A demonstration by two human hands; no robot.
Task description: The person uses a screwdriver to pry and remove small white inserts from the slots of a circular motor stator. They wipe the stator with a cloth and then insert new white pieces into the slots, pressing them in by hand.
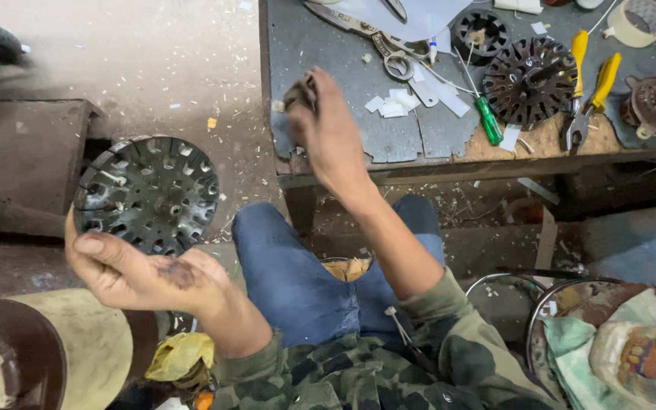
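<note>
My left hand point(134, 273) grips the lower rim of a dark round slotted metal stator core point(148, 193), holding it out to the left over the floor. Over the near left corner of the low workbench point(358, 129), my right hand point(328, 133) reaches forward with its fingers pinched on a small dark piece point(301, 93); what that piece is I cannot tell. My knees in blue jeans are below, between the two arms.
On the bench lie scissors point(377, 42), a green-handled screwdriver point(486, 118), yellow-handled pliers point(590, 99), two more slotted cores point(529, 80), white paper strips and a tape roll point(638, 23). A wound motor part sits at the right edge. Metal rings and cloth lie at lower right.
</note>
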